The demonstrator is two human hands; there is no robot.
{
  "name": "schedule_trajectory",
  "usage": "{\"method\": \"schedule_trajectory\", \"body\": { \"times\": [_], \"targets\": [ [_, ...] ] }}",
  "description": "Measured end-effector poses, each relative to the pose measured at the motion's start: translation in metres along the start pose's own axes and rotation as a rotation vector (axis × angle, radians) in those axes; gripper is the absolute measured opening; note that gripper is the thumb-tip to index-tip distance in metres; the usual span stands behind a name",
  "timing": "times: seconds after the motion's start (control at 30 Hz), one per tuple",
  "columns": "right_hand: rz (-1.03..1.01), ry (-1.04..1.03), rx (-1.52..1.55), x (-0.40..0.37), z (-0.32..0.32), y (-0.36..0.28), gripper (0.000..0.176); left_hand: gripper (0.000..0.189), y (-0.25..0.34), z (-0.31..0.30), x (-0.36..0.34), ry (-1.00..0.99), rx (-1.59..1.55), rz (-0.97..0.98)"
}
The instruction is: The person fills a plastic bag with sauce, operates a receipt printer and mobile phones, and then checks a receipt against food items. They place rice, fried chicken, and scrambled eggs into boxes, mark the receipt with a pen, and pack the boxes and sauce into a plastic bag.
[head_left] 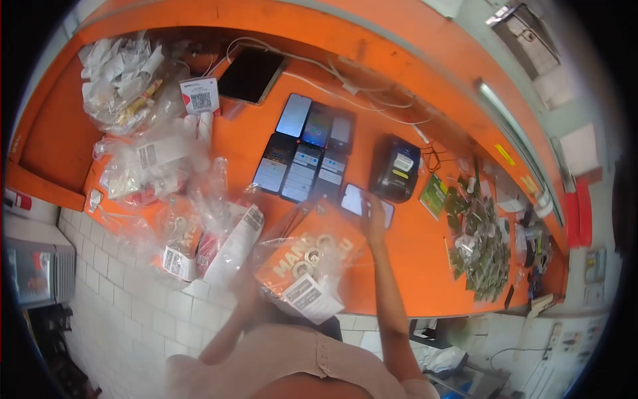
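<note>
A clear plastic bag (pixel 307 263) with an orange printed pack and a white label lies at the table's front edge. At its left side is my left hand (pixel 249 292), blurred, with its fingers hidden. My right hand (pixel 376 216) reaches over a phone (pixel 352 199) with a lit white screen, fingers stretched out across its right part. Several other phones (pixel 299 173) lie in two rows, most with lit screens. To the right of them sits a black box-shaped device (pixel 396 169) with white labels.
Crumpled papers (pixel 123 70) and filled clear bags (pixel 149 163) cover the left side. A tablet (pixel 252 74), a QR-code card (pixel 200 96) and white cables (pixel 332 70) are at the back. Green packets (pixel 480 249) pile up at the right, near a green booklet (pixel 434 196).
</note>
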State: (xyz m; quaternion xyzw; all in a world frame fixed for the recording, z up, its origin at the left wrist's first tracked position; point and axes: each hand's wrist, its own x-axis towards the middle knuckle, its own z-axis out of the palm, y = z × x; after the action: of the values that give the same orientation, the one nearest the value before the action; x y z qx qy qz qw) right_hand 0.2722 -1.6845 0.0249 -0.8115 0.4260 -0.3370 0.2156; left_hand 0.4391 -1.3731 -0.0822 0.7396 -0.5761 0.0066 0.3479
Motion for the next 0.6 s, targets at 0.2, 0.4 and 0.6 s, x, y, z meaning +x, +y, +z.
{"method": "schedule_trajectory", "body": {
  "times": [0.2, 0.4, 0.6],
  "targets": [
    [-0.231, -0.237, -0.254, 0.069, 0.047, 0.001, 0.026, 0.050, 0.007, -0.005, -0.022, -0.021, -0.100, -0.251],
    [-0.180, -0.217, -0.188, 0.061, 0.062, 0.015, 0.030, 0.050, 0.003, 0.000, -0.010, 0.036, -0.239, -0.470],
    [-0.254, -0.140, -0.348, 0.061, 0.060, 0.014, 0.033, 0.051, 0.006, -0.001, -0.022, 0.127, -0.366, -0.624]
  ]
}}
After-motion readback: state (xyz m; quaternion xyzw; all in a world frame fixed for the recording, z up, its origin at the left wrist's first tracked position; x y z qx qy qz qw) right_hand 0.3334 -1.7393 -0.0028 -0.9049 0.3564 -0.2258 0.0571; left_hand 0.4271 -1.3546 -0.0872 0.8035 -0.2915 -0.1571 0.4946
